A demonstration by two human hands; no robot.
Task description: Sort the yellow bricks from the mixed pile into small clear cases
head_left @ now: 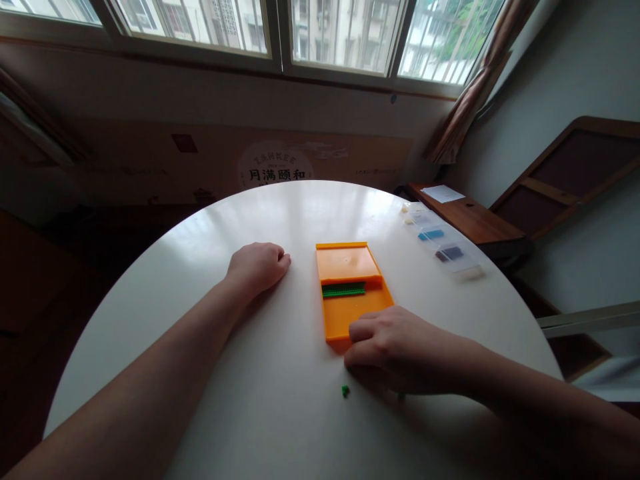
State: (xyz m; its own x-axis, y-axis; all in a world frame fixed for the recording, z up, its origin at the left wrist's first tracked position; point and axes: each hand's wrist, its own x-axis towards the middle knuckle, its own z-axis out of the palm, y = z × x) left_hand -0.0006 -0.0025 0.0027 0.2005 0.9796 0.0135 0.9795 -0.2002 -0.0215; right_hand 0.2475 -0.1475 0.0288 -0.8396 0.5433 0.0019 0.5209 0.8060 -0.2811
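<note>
Orange tray (358, 311), flat on the white round table (280, 213), just ahead of you and slightly right of centre. Its far half is covered by an orange panel, and its near half is an open bed.

Contents: one green strip of small pieces (343, 290) lies across the bed, tight against the panel's near edge. The bed between that strip and the near rim shows bare orange.

Loose item: a single small green piece (345, 391) sits on the table, near the tray's near edge and just beside your right hand, not touching either.

Right hand (395, 350): palm down on the table, knuckles up, fingers bent and tucked at the tray's near right corner. The fingertips are hidden, so you cannot tell whether they pinch anything or merely press the rim.

Left hand (257, 265): curled into a loose fist, resting on the table left of the tray and apart from it. Nothing shows in it.

Progress, judged from the layout: one green row is seated, most of the bed is unfilled, and one piece lies outside the tray.

Periphery: clear plastic bags (443, 245) lie along the table's far right edge, one with blue contents and one with dark. They are well apart from both hands.
</note>
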